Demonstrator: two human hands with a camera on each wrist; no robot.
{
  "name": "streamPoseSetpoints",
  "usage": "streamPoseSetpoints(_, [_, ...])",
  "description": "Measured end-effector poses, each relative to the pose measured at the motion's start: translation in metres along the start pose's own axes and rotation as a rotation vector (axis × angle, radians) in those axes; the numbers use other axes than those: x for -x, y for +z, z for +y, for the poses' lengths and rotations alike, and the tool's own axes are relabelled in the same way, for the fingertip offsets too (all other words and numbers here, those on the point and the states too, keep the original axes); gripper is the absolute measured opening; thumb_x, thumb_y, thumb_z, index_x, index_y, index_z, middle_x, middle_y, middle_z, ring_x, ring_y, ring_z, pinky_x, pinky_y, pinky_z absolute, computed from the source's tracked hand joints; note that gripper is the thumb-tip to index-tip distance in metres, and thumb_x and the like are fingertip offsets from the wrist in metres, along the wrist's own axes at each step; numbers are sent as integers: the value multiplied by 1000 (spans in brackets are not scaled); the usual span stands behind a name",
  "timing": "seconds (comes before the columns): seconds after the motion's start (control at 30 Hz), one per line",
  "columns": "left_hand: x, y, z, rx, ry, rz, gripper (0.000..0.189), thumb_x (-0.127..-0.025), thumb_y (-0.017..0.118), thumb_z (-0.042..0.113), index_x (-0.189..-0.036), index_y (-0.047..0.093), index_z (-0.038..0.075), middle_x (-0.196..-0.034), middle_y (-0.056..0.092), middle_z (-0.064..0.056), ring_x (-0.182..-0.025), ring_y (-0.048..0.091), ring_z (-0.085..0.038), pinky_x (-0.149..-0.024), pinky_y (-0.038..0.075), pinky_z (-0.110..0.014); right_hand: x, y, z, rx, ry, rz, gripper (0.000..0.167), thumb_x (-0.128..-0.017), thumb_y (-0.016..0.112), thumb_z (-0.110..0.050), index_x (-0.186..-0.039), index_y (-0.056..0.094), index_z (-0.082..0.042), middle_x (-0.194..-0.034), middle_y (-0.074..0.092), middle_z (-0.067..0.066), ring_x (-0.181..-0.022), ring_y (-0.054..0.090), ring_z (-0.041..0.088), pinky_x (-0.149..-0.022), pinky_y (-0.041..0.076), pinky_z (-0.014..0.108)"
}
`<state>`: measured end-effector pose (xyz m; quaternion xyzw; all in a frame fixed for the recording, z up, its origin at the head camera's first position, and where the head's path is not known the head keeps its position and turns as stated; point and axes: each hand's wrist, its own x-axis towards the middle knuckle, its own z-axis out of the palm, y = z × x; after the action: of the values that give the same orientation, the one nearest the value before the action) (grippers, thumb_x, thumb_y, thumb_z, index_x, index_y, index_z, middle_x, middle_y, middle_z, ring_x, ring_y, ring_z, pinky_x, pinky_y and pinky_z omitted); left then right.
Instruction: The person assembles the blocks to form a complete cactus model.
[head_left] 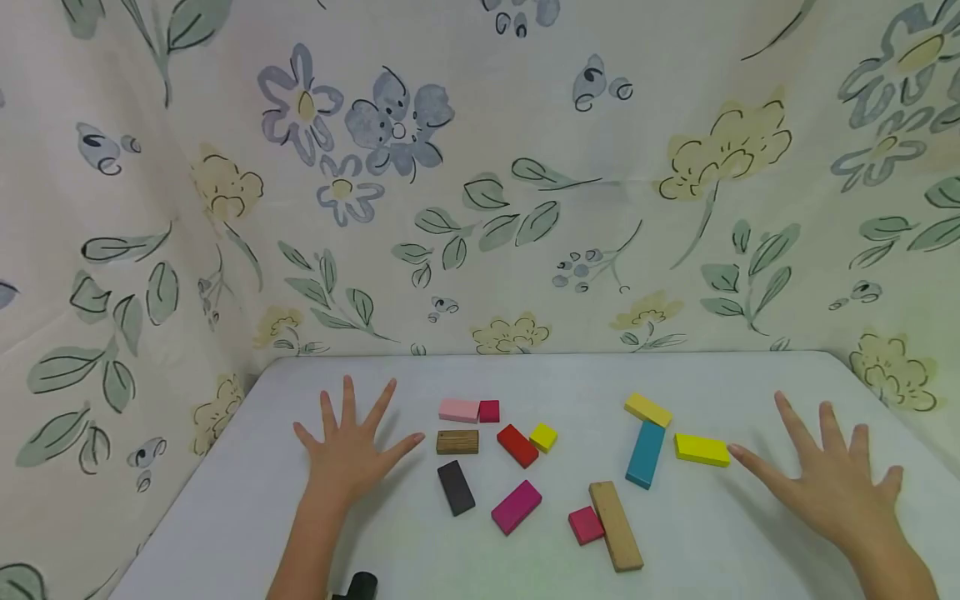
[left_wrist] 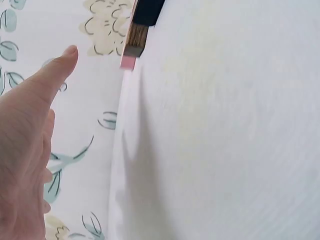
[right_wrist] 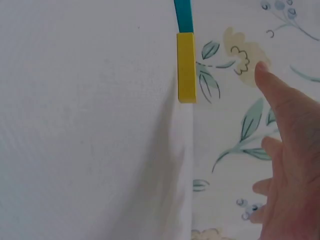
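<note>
My left hand (head_left: 347, 457) is spread wide over the left part of the white table, fingers straight, holding nothing. Nearest its thumb is a brown wooden block (head_left: 457, 442), with a pink block (head_left: 459, 410) behind it and a black block (head_left: 456, 488) in front. My right hand (head_left: 843, 492) is likewise spread, over the right side, and holds nothing. Its thumb tip overlaps the end of a yellow block (head_left: 701, 450) in the head view; the right wrist view shows thumb and yellow block (right_wrist: 186, 67) apart. A blue block (head_left: 645, 455) lies left of that, touching another yellow block (head_left: 648, 410).
Between the hands lie a red block (head_left: 517, 446), a small yellow cube (head_left: 543, 437), a magenta block (head_left: 517, 507), a crimson cube (head_left: 586, 526) against a long wooden block (head_left: 616, 527), and another small red cube (head_left: 489, 411). A flowered cloth (head_left: 480, 250) hangs behind the table (head_left: 225, 517).
</note>
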<state>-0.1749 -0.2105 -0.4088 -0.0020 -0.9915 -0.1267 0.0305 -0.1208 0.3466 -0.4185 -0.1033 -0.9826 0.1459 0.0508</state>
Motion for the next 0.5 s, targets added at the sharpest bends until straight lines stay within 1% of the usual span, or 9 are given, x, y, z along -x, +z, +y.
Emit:
streamPoseSetpoints(0.13, [0,4,11,-21,36,21,97,-88,57,81,-168,25,37,-174,2,-28,-155,-1,-63,-107,-3,-92,-1,4,-6,6,-31,-2,110,-95,53,-77,-169,-5,-20,-163,-8,44,-139,-3,80,-96,1,98])
streamPoseSetpoints(0.27, [2,7,25,-45,69,24,94,-89,58,80,-167,27,39,-175,5,-26,-156,3,-62,-108,2,-92,-1,7,-14,2,-67,-8,110,-94,55,-77,-170,-2,-21,-164,-3,44,-140,0,80,-95,3,99])
streamPoseSetpoints(0.33, [4,8,31,-48,82,17,93,-89,57,81,-167,28,40,-175,5,-25,-156,4,-61,-109,3,-92,-1,7,-18,-1,-74,-20,111,-94,57,-76,-170,0,-20,-164,0,44,-140,2,79,-96,4,98])
streamPoseSetpoints(0.43, [6,10,41,-49,97,-2,93,-88,57,81,-167,28,41,-176,5,-24,-157,4,-60,-110,3,-91,0,8,-24,2,-80,-55,110,-94,55,-77,-170,1,-18,-164,-1,44,-140,0,79,-96,3,98])
streamPoseSetpoints(0.5, [7,11,47,-52,104,-14,93,-88,57,81,-167,28,42,-176,5,-23,-157,4,-59,-110,3,-90,1,7,-28,2,-79,-69,110,-94,55,-77,-170,3,-17,-163,0,44,-140,2,79,-97,3,98])
